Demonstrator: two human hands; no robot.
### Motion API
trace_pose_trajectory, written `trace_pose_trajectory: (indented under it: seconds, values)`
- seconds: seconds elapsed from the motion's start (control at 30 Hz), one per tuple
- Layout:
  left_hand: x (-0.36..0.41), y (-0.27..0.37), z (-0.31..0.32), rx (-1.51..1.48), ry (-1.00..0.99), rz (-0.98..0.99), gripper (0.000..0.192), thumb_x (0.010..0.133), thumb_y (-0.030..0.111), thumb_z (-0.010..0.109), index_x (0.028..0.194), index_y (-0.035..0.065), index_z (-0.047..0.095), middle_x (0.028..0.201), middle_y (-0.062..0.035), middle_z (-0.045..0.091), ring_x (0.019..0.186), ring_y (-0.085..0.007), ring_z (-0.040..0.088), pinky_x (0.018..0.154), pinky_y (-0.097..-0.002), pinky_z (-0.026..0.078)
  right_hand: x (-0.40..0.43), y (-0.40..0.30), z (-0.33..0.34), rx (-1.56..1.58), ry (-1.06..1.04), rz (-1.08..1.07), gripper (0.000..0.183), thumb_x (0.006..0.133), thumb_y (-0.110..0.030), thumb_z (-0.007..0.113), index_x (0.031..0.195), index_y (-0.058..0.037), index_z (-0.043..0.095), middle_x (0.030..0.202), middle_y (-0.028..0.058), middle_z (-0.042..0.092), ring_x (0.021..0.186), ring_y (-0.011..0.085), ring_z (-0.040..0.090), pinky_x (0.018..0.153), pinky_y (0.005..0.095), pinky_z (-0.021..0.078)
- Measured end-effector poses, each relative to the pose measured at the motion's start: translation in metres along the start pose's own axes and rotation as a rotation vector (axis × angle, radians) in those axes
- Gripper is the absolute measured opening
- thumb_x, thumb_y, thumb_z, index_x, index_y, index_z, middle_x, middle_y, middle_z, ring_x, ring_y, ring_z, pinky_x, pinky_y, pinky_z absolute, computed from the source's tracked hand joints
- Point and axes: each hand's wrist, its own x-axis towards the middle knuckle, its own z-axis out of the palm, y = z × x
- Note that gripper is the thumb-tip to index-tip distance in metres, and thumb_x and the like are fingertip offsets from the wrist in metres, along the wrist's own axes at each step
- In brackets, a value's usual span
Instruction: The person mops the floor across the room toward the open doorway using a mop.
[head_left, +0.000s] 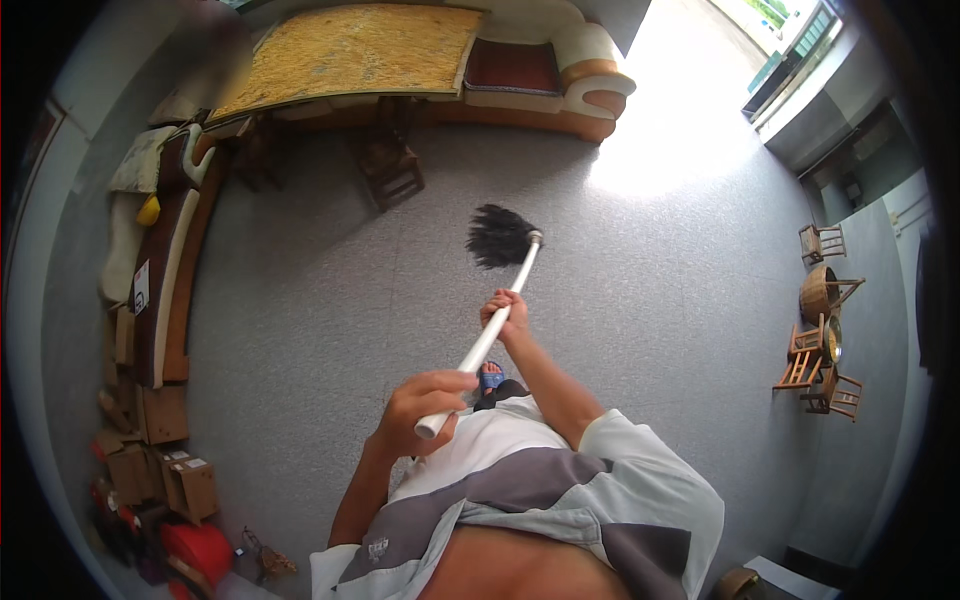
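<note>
A mop's white handle (480, 349) slants from near my chest out to its black mop head (498, 236), which lies on the grey floor ahead of me. Near the upper end of the handle is my left hand (420, 411), its fingers over the top and the handle's end showing past them. Farther down, my right hand (508, 313) is wrapped around the same handle. One foot in a blue slipper (490, 376) shows beneath the handle. The mop strands are spread towards the left and look slightly blurred.
A small wooden stool (388, 171) stands beyond the mop, before a sofa (517, 112) and a yellow mat-covered table (367, 49). Another sofa (169, 285) and cardboard boxes (191, 484) line the left. Small wooden chairs (801, 356) and a wicker basket (816, 294) stand right, near a bright doorway (675, 97).
</note>
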Motion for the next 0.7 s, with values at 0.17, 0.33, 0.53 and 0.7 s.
trace_pose_trajectory:
  seconds: [0.17, 0.33, 0.53, 0.7]
  values:
    - [0.019, -0.03, 0.022, -0.205, -0.065, -0.091, 0.025, 0.06, -0.01, 0.052, 0.08, 0.0036, 0.056, 0.102, -0.0159, 0.06, 0.101, -0.03, 0.056, 0.086, -0.0388, 0.046, -0.007, -0.061, -0.015, -0.019, 0.056, -0.184, 0.006, 0.078, -0.013, 0.045, 0.072, -0.0097, 0.043, 0.047, -0.0066, 0.038, 0.04, 0.0058, 0.039, 0.041, 0.0223, 0.036]
    - [0.027, -0.055, 0.039, -0.33, -0.115, -0.162, 0.024, 0.061, -0.009, 0.05, 0.079, 0.0028, 0.058, 0.102, -0.0159, 0.06, 0.103, -0.0295, 0.055, 0.09, -0.0395, 0.043, -0.022, -0.094, -0.037, -0.084, 0.124, -0.334, 0.008, 0.079, -0.013, 0.043, 0.072, -0.0094, 0.043, 0.048, -0.0059, 0.04, 0.042, 0.006, 0.041, 0.042, 0.0227, 0.0378]
    - [0.028, -0.073, 0.041, -0.478, -0.102, -0.309, 0.02, 0.069, -0.008, 0.055, 0.085, 0.0022, 0.061, 0.103, -0.0145, 0.059, 0.106, -0.0279, 0.053, 0.092, -0.039, 0.041, -0.033, -0.106, -0.051, -0.103, 0.339, -0.422, 0.013, 0.08, -0.016, 0.042, 0.07, -0.0079, 0.042, 0.051, 0.0001, 0.043, 0.046, 0.0125, 0.046, 0.045, 0.0247, 0.0414]
    - [0.04, -0.072, 0.037, -0.568, -0.072, -0.25, 0.006, 0.079, 0.0, 0.055, 0.082, 0.0006, 0.06, 0.095, -0.0136, 0.061, 0.101, -0.027, 0.054, 0.086, -0.0392, 0.044, -0.028, -0.106, -0.042, -0.145, 0.387, -0.41, 0.019, 0.08, -0.02, 0.041, 0.065, -0.0086, 0.038, 0.05, 0.0023, 0.042, 0.044, 0.0142, 0.044, 0.042, 0.0258, 0.0397]
